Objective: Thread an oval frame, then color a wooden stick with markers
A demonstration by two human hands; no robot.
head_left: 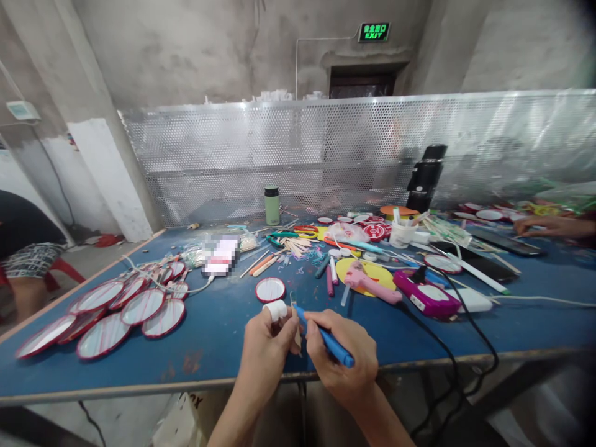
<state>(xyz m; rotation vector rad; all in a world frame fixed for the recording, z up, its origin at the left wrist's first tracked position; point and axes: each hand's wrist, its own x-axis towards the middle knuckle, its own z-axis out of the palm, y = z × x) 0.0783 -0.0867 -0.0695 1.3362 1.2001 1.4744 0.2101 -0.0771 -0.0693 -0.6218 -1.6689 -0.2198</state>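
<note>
Two hands low centre of frame, over table (205, 354) edge. L hand (267, 344) pinches thin pale stick (298, 335); R hand (347, 363) clenched round blue tool (328, 340), tip at stick. Risk: tip slips, jabs L fingers; loose pinch cld drop stick off edge.

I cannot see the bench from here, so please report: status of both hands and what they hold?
Left hand pinches thin pale stick. Right hand grips blue pen, tip at the stick. Red-rimmed disc lies just beyond, apart.

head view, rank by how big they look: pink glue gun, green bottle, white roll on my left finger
1. pink glue gun
2. green bottle
3. white roll, nearest the camera, so really smaller still
</note>
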